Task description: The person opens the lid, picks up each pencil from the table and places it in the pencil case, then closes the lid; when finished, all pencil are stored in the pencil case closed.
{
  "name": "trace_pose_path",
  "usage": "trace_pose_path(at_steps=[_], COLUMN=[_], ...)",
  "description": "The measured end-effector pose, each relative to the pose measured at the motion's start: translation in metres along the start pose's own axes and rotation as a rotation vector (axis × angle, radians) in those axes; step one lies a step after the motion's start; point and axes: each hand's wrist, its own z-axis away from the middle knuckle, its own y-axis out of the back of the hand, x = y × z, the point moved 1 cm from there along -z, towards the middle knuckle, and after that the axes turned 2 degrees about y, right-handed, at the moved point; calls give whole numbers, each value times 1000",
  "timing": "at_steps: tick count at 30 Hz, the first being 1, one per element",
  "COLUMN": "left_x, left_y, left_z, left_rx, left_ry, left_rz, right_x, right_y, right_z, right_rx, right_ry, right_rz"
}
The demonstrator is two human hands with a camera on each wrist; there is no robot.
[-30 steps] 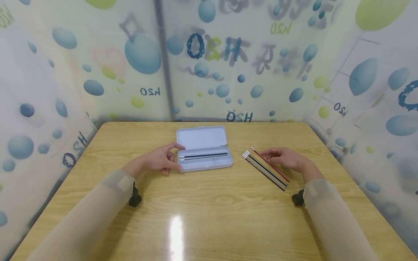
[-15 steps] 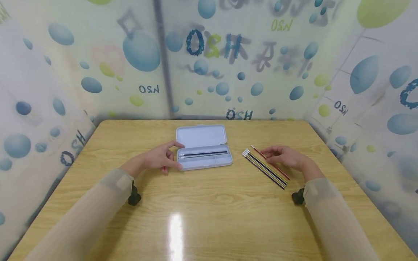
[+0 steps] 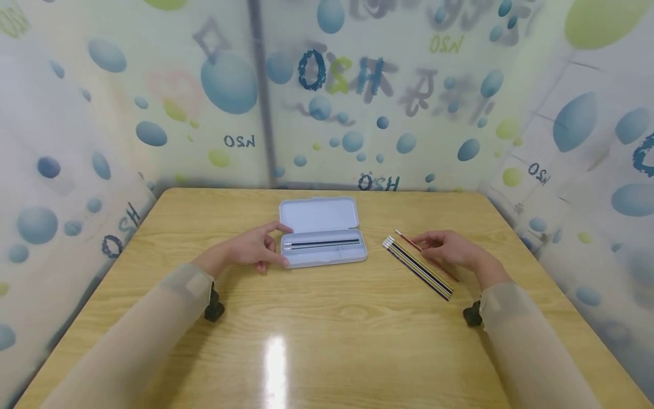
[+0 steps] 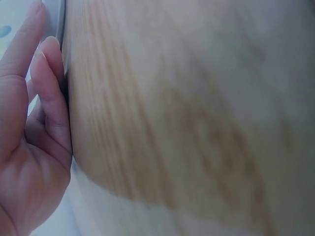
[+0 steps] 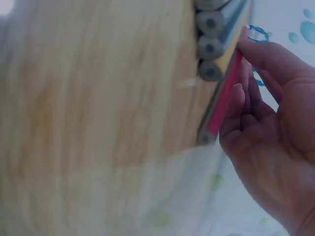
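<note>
At 12 o'clock on the desk (image 3: pixel 357 341), we locate the open case (image 3: pixel 313 259) with two pencils (image 3: pixel 322 243) inside. The left hand (image 3: pixel 250 248) grips its 9 o'clock end, thumb and index finger spread wide. Toward 3 o'clock from the case, the right hand (image 3: pixel 448 250), fingers nearly closed, pinches the red pencil (image 5: pixel 225 98) beside four pencils (image 3: pixel 418 269).

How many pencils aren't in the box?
5: four pencils side by side on the table, plus one red pencil between the right hand's fingers. The hand could be hiding more.
</note>
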Motion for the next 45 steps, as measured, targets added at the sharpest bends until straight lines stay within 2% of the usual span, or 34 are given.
trace_pose_path(at_steps=[9, 16, 20, 28, 34, 41, 45], left_x=[1, -2, -2, 3, 0, 1, 2], left_y=[5, 5, 3, -1, 0, -1, -1], left_z=[1, -1, -2, -1, -2, -1, -1], left_rx=[15, 18, 15, -3, -1, -1, 3], left_ry=[11, 8, 9, 10, 13, 19, 14], left_rz=[-1, -8, -7, 15, 8, -3, -1], right_x=[-14, -16, -14, -16, -35, -67, -85], right_y=[6, 6, 5, 5, 6, -2, -9], right_z=[-5, -7, -7, -2, -8, -23, -32], right_rx=[50, 91, 87, 108, 97, 82, 45], right_ry=[9, 36, 38, 39, 97, 175, 211], right_rz=[105, 142, 154, 49, 7, 32, 36])
